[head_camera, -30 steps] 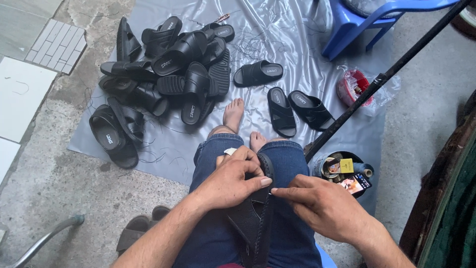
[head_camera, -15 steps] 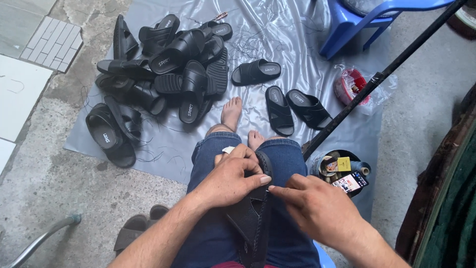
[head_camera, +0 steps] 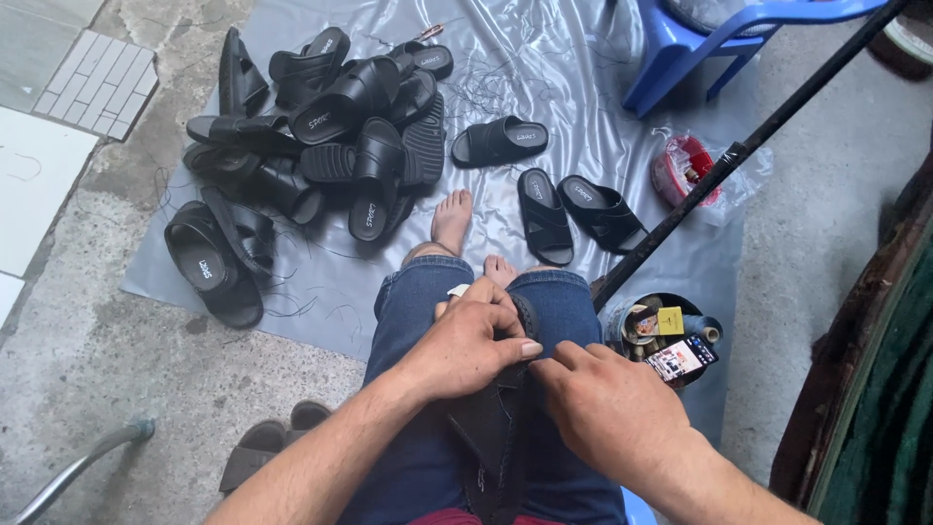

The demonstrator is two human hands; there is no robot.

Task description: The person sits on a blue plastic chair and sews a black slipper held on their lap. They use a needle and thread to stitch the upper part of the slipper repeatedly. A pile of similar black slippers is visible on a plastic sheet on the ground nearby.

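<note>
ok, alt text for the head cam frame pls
Looking down at a seated person's lap, the left hand and right hand grip a black slide sandal on blue-jeaned knees. Ahead, a pile of black sandals lies on a grey plastic sheet, with a blue plastic chair beyond.

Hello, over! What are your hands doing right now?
Left hand and right hand both gripping black sandal on lap. Sandal pile on grey sheet ahead. Nothing in the way.

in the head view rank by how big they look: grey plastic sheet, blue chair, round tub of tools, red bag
1. grey plastic sheet
2. blue chair, partly cropped
3. and 4. round tub of tools and red bag look alike; no ranking.
</note>
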